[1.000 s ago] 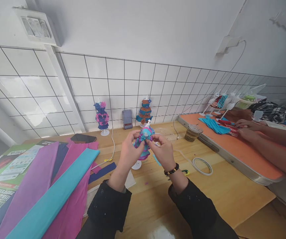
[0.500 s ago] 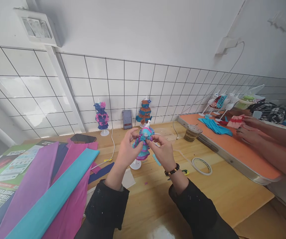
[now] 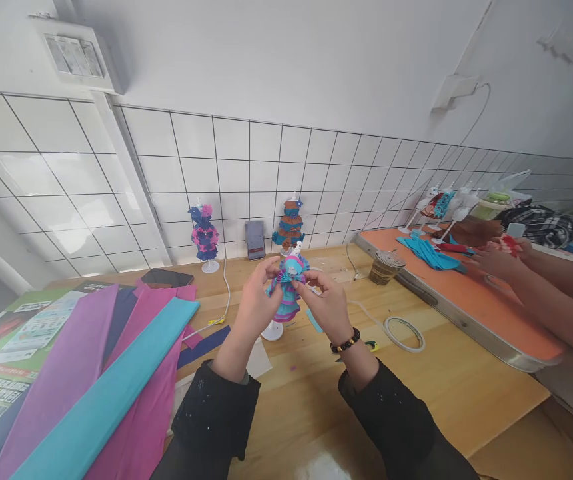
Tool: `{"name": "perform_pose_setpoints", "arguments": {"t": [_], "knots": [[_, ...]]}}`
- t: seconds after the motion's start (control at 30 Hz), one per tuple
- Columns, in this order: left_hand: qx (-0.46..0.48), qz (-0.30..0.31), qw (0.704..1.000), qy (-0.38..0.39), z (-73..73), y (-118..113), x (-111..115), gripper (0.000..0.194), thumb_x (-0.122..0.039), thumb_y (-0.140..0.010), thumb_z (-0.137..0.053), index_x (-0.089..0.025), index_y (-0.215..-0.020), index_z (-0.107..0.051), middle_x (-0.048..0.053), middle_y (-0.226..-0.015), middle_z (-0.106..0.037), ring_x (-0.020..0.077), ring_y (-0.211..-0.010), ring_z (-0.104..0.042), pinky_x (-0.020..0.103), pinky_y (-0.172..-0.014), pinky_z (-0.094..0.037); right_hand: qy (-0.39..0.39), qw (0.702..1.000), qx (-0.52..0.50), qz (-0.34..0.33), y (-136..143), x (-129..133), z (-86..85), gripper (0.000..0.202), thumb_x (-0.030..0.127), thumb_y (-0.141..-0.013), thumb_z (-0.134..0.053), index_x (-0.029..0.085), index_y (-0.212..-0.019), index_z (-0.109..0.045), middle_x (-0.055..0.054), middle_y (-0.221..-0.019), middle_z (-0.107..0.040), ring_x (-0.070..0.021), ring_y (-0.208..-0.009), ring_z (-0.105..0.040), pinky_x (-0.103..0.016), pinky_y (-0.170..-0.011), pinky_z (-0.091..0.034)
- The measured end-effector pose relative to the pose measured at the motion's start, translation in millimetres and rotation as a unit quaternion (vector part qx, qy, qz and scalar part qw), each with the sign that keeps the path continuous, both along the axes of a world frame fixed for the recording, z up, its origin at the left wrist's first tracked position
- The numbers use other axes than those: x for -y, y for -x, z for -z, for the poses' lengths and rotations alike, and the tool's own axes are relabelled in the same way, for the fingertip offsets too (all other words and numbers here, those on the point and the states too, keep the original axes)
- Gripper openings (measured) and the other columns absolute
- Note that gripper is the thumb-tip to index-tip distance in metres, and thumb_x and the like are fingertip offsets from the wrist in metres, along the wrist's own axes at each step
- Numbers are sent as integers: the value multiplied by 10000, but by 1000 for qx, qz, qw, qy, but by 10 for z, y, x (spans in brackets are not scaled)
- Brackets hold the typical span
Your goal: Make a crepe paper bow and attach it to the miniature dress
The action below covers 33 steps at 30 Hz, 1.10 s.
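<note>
In the middle of the table, a small dress form on a white round base (image 3: 272, 330) wears a ruffled blue and purple paper dress (image 3: 287, 311). My left hand (image 3: 258, 298) pinches the left side of a pleated blue paper bow (image 3: 286, 275) at the front of the dress. From the other side, my right hand (image 3: 325, 299) has thumb and fingers closed on the bow's right part. Both hands touch the dress at chest height, and the fingertips partly hide the bow. The form stands upright.
Purple, pink and turquoise crepe paper sheets (image 3: 111, 383) lie at left. Behind stand two dressed forms and a phone (image 3: 255, 240). At right are a tape roll (image 3: 404, 334), a cutter (image 3: 371, 346), a lidded cup (image 3: 386, 267) and a co-worker's hands (image 3: 504, 257) over an orange table (image 3: 491, 300).
My hands stay on the bow with only slight finger movement. The co-worker's hands have lifted and gathered the red and pink piece between them.
</note>
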<state>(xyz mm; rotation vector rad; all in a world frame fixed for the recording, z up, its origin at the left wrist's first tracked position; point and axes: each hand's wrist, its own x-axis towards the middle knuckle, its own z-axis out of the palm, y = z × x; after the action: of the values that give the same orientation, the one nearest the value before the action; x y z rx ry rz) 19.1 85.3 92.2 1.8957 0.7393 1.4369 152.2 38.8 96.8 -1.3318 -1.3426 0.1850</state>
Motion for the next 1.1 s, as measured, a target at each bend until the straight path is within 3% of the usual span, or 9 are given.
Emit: {"name": "perform_pose_setpoints", "arguments": {"t": [0.43, 0.67, 1.1], "knots": [[27, 29, 999, 31, 22, 26, -9, 527, 1, -689, -381, -242, -1153, -444, 43, -967, -562, 143, -965, -546, 332, -866, -420, -5, 999, 45, 7, -23, 21, 0, 155, 331, -728, -589, 203, -814, -611, -34, -819, -649, -173, -744, -559, -300, -671, -450], [51, 9, 998, 39, -6, -24, 41, 437, -193, -745, -550, -226, -1165, -436, 37, -911, -586, 161, -931, -558, 351, -884, -408, -15, 998, 65, -3, -30, 2, -1, 131, 312, -738, -589, 203, -807, -612, -28, -810, -650, -168, -750, -568, -293, -691, -444], [52, -18, 998, 39, 52, -79, 11, 416, -187, -742, -566, -225, -1143, -461, 34, -896, -605, 161, -897, -574, 343, -863, -415, -25, 996, 86, 10, -15, 12, -15, 97, 284, -744, -590, 204, -795, -611, -20, -791, -649, -167, -744, -560, -289, -672, -435]]}}
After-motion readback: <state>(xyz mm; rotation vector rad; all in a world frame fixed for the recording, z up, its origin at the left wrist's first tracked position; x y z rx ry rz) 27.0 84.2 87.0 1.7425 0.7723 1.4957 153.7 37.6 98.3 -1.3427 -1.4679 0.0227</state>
